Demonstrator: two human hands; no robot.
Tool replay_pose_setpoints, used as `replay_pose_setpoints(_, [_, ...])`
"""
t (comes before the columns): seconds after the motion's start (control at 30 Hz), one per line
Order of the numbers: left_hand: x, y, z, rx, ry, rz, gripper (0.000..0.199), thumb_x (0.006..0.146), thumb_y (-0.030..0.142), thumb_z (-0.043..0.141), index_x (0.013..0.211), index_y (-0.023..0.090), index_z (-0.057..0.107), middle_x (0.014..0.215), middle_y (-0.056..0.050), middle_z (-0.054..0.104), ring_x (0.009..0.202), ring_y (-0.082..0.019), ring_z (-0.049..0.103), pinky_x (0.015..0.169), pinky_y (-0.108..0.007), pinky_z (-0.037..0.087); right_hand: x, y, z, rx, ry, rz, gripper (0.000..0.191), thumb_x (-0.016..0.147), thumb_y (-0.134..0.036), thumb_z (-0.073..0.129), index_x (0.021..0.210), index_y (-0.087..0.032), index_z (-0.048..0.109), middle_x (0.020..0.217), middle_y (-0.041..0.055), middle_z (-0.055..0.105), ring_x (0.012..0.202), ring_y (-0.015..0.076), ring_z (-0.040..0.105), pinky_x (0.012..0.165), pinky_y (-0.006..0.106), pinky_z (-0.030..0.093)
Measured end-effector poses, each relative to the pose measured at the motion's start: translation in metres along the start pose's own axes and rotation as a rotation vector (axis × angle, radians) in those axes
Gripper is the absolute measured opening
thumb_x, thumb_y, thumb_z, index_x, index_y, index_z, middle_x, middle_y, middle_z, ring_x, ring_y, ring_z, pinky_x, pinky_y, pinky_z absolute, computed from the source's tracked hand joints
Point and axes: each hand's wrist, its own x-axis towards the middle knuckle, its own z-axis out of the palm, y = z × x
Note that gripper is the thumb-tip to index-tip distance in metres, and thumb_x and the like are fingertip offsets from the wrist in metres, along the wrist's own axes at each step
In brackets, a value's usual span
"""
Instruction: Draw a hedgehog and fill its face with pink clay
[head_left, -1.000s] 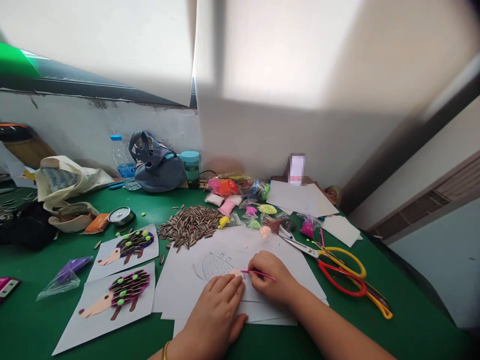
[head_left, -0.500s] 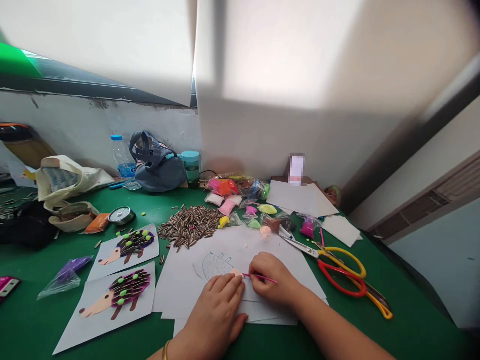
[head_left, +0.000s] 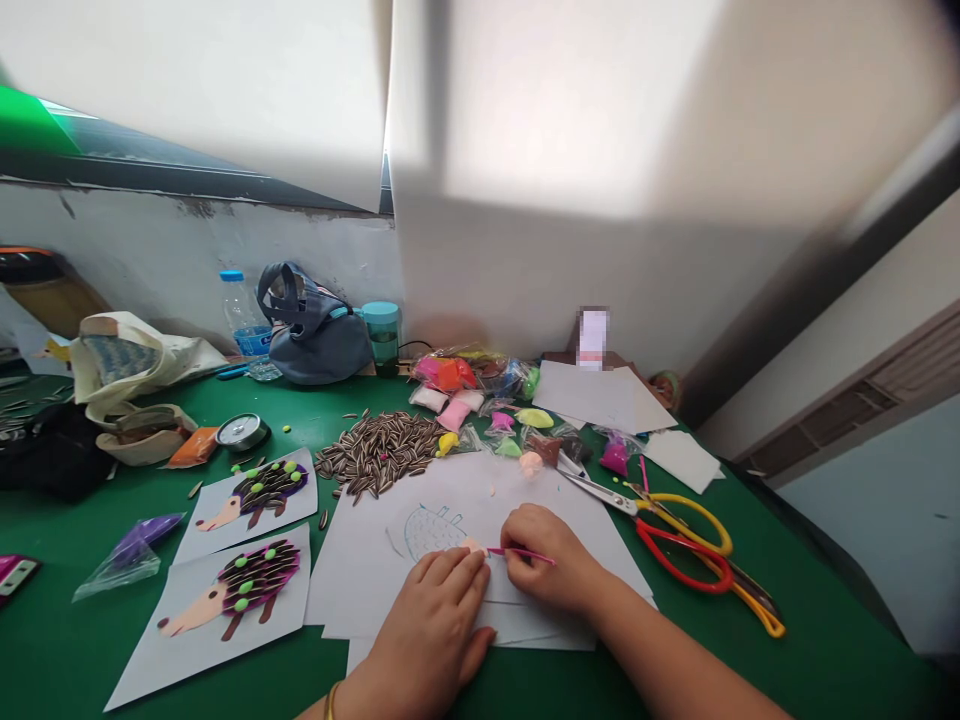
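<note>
Now: right hand (head_left: 546, 548) pinching magenta stick (head_left: 496, 550), likely light, stiff, best held near tip | left hand (head_left: 441, 605) lying flat, unclenched | peach clay (head_left: 473, 545) looking soft, dentable

Left hand (head_left: 439, 610): resting on paper (head_left: 356, 570)
Right hand (head_left: 541, 550): pinches pink stick (head_left: 496, 550), tip at peach clay (head_left: 472, 545)
Seeds (head_left: 384, 452): heaped at paper's edge

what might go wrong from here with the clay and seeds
A slip of the pink stick in the right hand could gouge the peach clay. The left hand rests by the blue drawing and may smudge it. Sunflower seeds touch the paper, so shifting it might scatter them.
</note>
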Motion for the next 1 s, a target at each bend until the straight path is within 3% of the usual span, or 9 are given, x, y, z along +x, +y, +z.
replay_pose_setpoints(0.17, [0.000,0.000,0.002,-0.004,0.004,-0.001,0.046,0.086,0.036,0.063,0.128,0.018,0.059,0.133,-0.008,0.062,0.117,-0.029,0.058,0.098,-0.044,0.048,0.002,0.000,0.001,0.025,0.067,-0.002,0.013,0.071,-0.007,0.052,0.073,-0.020,0.056,0.072,0.0009,0.059,0.073,0.0166,0.052,0.069,0.028,0.036])
replay_pose_setpoints(0.4, [0.000,0.000,0.002,-0.009,0.016,-0.003,0.048,0.086,0.036,0.064,0.129,0.017,0.057,0.132,-0.009,0.063,0.118,-0.029,0.057,0.099,-0.044,0.047,0.003,0.001,0.008,0.026,-0.002,-0.046,0.011,0.073,-0.010,0.055,0.075,-0.020,0.059,0.072,0.0004,0.060,0.073,0.0164,0.052,0.071,0.029,0.037])
replay_pose_setpoints(1.0, [0.001,0.001,0.000,-0.022,-0.002,-0.009,0.048,0.085,0.033,0.063,0.131,0.017,0.057,0.132,-0.010,0.063,0.118,-0.029,0.057,0.098,-0.044,0.048,0.006,-0.001,0.012,0.018,0.022,-0.014,0.012,0.079,-0.010,0.056,0.079,-0.020,0.061,0.078,0.0016,0.064,0.078,0.0175,0.055,0.074,0.029,0.038])
